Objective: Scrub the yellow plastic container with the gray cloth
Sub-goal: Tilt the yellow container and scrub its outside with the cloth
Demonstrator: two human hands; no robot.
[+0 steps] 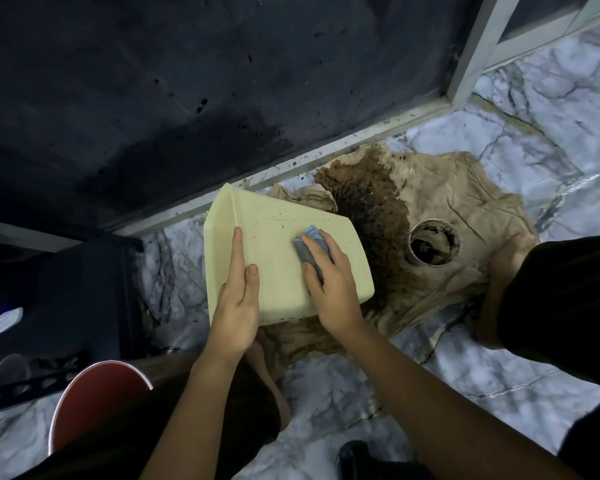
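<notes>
A pale yellow plastic container (278,244) lies tipped on its side in the middle of the head view, its outer wall facing up and flecked with small dark specks. My left hand (238,299) grips its near left edge, thumb on top. My right hand (329,282) presses a folded gray cloth (309,249) flat against the wall near its middle. The container's opening faces away to the left and its inside is hidden.
A beige cloth (447,209) with a large dark brown stain is spread on the marble floor (499,375) under the container. A small round can (433,245) of dark liquid stands on it. A red bowl (97,396) sits lower left. My bare feet rest beside the cloth.
</notes>
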